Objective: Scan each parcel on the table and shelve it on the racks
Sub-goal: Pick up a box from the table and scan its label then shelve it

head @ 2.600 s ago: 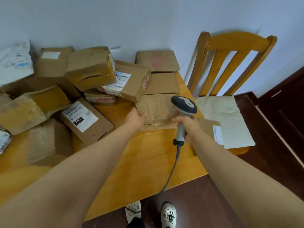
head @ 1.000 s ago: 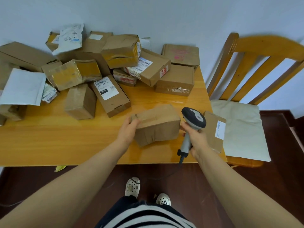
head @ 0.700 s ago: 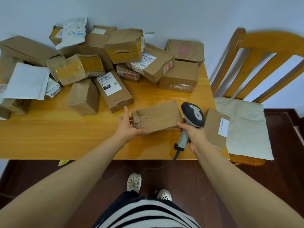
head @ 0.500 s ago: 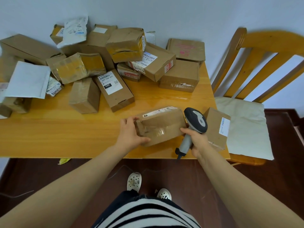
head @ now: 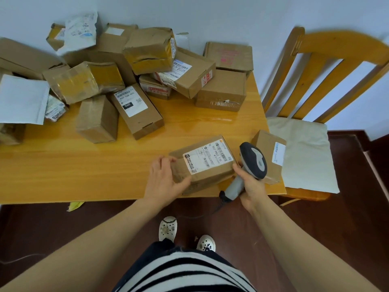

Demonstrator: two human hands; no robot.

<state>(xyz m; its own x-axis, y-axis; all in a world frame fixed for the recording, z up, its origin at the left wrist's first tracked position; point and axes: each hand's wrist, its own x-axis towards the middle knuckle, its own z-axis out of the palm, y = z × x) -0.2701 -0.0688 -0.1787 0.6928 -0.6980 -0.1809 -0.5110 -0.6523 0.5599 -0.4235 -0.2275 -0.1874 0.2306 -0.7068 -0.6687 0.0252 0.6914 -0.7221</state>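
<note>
The held parcel, a brown cardboard box, lies label-up near the front edge of the wooden table, at about 5 o'clock on the tabletop. Its white shipping label carries barcodes, small print too fine to read, and a code that looks like "507-P802 T70".

At the parcel's 10 o'clock a long box bears a white label with "060" on a black patch. A plain box stands just beside it at its 9 o'clock. Further back, toward 12 o'clock, more boxes are heaped against the wall. One flat box there has a barcode label and red print on its side. Another box shows faint pink writing, and a third box is wrapped in yellowish tape. A white padded mailer lies at 9 o'clock. At the parcel's 3 o'clock, a small box with a white-and-blue label stands on the table's right edge. Beyond it is a wooden chair with a pale cushion.

The left hand grips the parcel's left end, fingers over the top and thumb along the near side. The right hand is wrapped round the grey handle of a corded barcode scanner, with one finger reaching the parcel's right corner. The scanner's dark head sits between the parcel and the small box.
</note>
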